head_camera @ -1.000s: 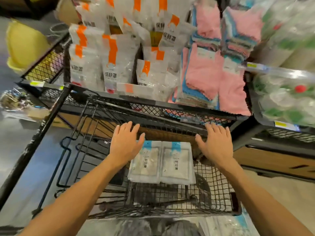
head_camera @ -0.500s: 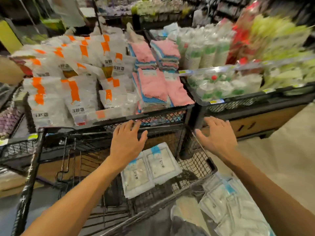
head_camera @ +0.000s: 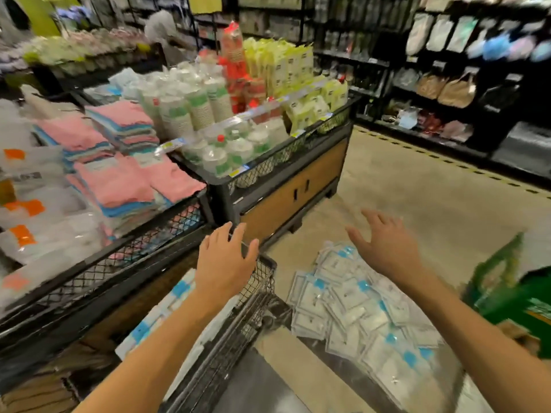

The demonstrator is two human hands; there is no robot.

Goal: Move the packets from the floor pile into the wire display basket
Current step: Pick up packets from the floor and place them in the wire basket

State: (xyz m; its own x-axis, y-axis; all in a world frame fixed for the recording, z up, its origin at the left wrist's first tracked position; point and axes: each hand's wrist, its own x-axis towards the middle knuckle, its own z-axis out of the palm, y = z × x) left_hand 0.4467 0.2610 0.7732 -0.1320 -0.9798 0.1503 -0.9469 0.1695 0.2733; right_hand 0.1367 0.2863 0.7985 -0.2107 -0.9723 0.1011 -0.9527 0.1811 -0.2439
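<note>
**Empty hands turn toward the floor pile**

Both hands are spread and hold nothing — the left hand (head_camera: 225, 263) hovers over the corner of the wire display basket (head_camera: 262, 271), the right hand (head_camera: 384, 245) reaches above the packets (head_camera: 357, 308) heaped on the floor just below it. A few packets already lie in the basket beneath the left forearm. The flat plastic sleeves look light, limp and slippery — best pinched along an edge, several stacked together.
</note>
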